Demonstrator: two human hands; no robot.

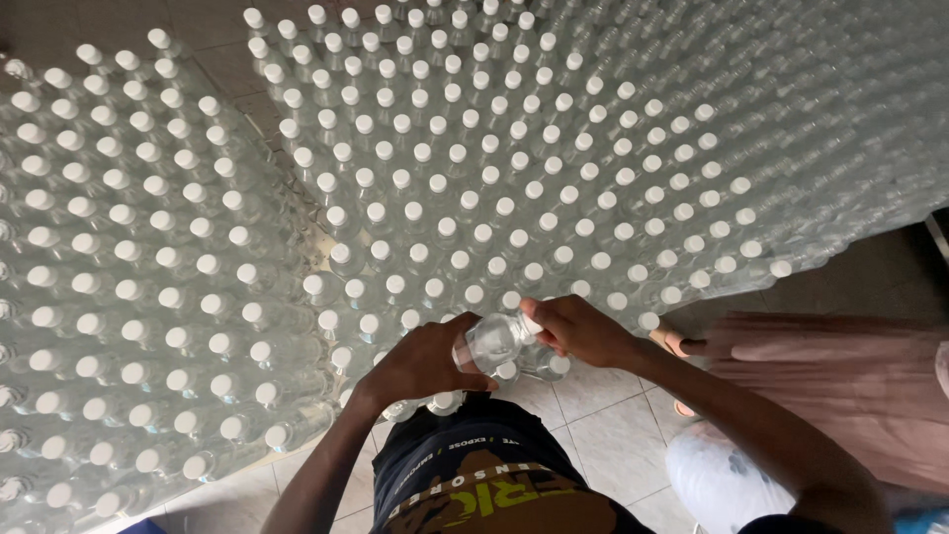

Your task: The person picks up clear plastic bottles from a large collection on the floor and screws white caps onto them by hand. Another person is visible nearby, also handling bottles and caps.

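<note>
A small clear plastic bottle (491, 343) with a white cap lies tilted between my two hands, just above my lap. My left hand (420, 361) wraps around its body from the left. My right hand (576, 327) closes its fingers over the cap end on the right. Directly below and behind the held bottle stand the nearest capped bottles of a large group (465, 213) on the floor.
Two big blocks of upright clear bottles with white caps cover the floor, one to the left (129, 267) and one ahead. A narrow gap (282, 148) runs between them. Pale floor tiles (603, 420) show at my right, beside a pink cloth (840, 381) and a white patterned bundle (717, 475).
</note>
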